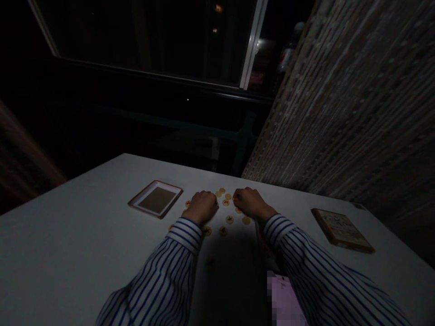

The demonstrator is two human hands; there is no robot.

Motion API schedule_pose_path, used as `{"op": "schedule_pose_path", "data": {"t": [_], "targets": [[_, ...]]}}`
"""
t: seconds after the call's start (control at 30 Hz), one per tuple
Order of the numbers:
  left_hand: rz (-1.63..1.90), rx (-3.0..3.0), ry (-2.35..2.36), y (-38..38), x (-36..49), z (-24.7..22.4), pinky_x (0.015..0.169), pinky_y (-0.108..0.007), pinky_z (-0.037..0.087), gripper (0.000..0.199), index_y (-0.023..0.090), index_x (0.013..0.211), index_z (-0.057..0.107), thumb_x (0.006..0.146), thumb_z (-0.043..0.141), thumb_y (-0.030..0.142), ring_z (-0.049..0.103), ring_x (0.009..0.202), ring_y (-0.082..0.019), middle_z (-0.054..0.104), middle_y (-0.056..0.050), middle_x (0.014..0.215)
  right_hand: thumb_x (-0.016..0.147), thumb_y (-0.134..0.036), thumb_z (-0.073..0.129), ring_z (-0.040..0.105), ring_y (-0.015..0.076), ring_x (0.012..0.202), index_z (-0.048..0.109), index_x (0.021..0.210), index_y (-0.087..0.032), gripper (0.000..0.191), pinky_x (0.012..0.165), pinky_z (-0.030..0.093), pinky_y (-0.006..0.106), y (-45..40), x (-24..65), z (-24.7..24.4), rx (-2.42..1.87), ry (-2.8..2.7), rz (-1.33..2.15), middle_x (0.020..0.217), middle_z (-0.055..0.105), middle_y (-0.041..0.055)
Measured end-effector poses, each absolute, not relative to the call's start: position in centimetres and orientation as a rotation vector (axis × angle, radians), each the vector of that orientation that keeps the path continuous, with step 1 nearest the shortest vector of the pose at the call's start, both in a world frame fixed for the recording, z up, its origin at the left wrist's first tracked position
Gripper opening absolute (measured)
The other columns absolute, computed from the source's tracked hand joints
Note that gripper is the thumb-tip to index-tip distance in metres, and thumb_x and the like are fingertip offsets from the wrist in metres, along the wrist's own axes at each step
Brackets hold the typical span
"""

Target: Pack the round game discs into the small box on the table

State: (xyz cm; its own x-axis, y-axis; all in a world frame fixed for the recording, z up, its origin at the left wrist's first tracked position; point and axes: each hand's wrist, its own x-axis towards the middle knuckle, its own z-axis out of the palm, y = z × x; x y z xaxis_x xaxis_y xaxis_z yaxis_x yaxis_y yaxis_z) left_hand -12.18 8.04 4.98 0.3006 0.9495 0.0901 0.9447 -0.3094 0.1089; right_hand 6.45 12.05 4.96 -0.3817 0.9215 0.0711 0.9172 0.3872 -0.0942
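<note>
Round, pale wooden xiangqi pieces [229, 219] with dark or red characters lie scattered on the white table. My left hand [203, 207] is closed among them, its fingers curled down at the left of the group; whatever it holds is hidden. Opposite it, my right hand [252, 202] pinches with thumb and forefinger at the edge of a pale piece. Between the hands lie a piece with a red mark [226, 203] and several blank-looking ones [222, 190]. Other pieces are partly covered by my left hand and wrist.
An open shallow box [155, 199] stands on the table [84, 217] to the left. At the right lies a brown-edged box lid [343, 229] with printing. A pink item [287, 299], partly pixelated, is near my right forearm. A bead curtain [326, 104] hangs behind; the room is dark.
</note>
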Motion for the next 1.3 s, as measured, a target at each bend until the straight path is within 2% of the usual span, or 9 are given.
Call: {"op": "schedule_pose_path", "data": {"t": [0.17, 0.3, 0.5, 0.67, 0.97, 1.13, 1.3], "targets": [[0.256, 2.544, 1.809, 7.9, -12.3, 5.7, 0.077, -0.032, 0.043, 0.028, 0.016, 0.087, 0.066, 0.08, 0.043, 0.032, 0.059, 0.091, -0.024, 0.066, -0.013, 0.093, 0.074, -0.028, 0.053, 0.056, 0.0134, 0.068, 0.063, 0.086, -0.015, 0.021, 0.061, 0.039, 0.023, 13.0, 6.7, 4.6, -1.486, -2.209, 0.542, 0.076, 0.065, 0.0033], [0.308, 2.534, 1.814, 7.9, -12.3, 6.2, 0.079, -0.032, 0.043, 0.029, 0.018, 0.094, 0.065, 0.081, 0.043, 0.032, 0.059, 0.092, -0.023, 0.065, -0.012, 0.095, 0.07, -0.026, 0.056, 0.056, 0.0115, 0.063, 0.062, 0.083, -0.013, 0.02, 0.056, 0.041, 0.021, 13.4, 6.7, 5.1, -1.371, -1.892, 0.944, 0.072, 0.063, 0.0022], [0.343, 2.54, 1.82, 8.0, -12.6, 6.5, 0.077, -0.031, 0.042, 0.028, 0.018, 0.091, 0.065, 0.082, 0.041, 0.03, 0.059, 0.091, -0.022, 0.066, -0.011, 0.093, 0.072, -0.025, 0.058, 0.054, 0.0078, 0.055, 0.06, 0.094, -0.013, 0.025, 0.047, 0.037, 0.017, 12.8, 6.5, 6.3, -1.26, -1.599, 1.268, 0.067, 0.062, 0.0011], [0.384, 2.526, 1.822, 8.2, -12.7, 6.4, 0.077, -0.031, 0.042, 0.032, 0.018, 0.092, 0.064, 0.084, 0.037, 0.034, 0.058, 0.091, -0.022, 0.065, -0.01, 0.095, 0.075, -0.019, 0.056, 0.058, 0.0082, 0.062, 0.059, 0.105, -0.016, 0.03, 0.052, 0.042, 0.016, 12.5, 6.7, 6.5, -1.169, -1.491, 1.427, 0.072, 0.064, 0.0021], [0.412, 2.511, 1.814, 8.2, -13.0, 6.6, 0.08, -0.031, 0.042, 0.031, 0.019, 0.097, 0.064, 0.084, 0.039, 0.033, 0.058, 0.094, -0.022, 0.066, -0.009, 0.097, 0.076, -0.022, 0.055, 0.059, 0.0106, 0.071, 0.06, 0.101, -0.016, 0.027, 0.057, 0.045, 0.019, 12.4, 7.3, 6.4, -1.182, -1.617, 1.329, 0.078, 0.064, 0.0033], [0.424, 2.448, 1.833, 8.4, -13.4, 6.5, 0.083, -0.03, 0.041, 0.032, 0.019, 0.102, 0.063, 0.083, 0.041, 0.033, 0.057, 0.098, -0.021, 0.066, -0.009, 0.101, 0.071, -0.028, 0.058, 0.056, 0.0099, 0.064, 0.057, 0.093, -0.013, 0.026, 0.06, 0.044, 0.022, 12.7, 7.8, 5.8, -1.205, -1.829, 1.104, 0.073, 0.061, 0.0011], [0.457, 2.428, 1.841, 8.7, -13.7, 6.1, 0.084, -0.03, 0.04, 0.034, 0.019, 0.106, 0.061, 0.083, 0.042, 0.036, 0.057, 0.099, -0.021, 0.065, -0.009, 0.105, 0.072, -0.028, 0.056, 0.052, 0.01, 0.06, 0.057, 0.087, -0.015, 0.02, 0.055, 0.039, 0.02, 12.5, 7.9, 5.0, -1.318, -2.077, 0.745, 0.067, 0.058, -0.0016]]}}
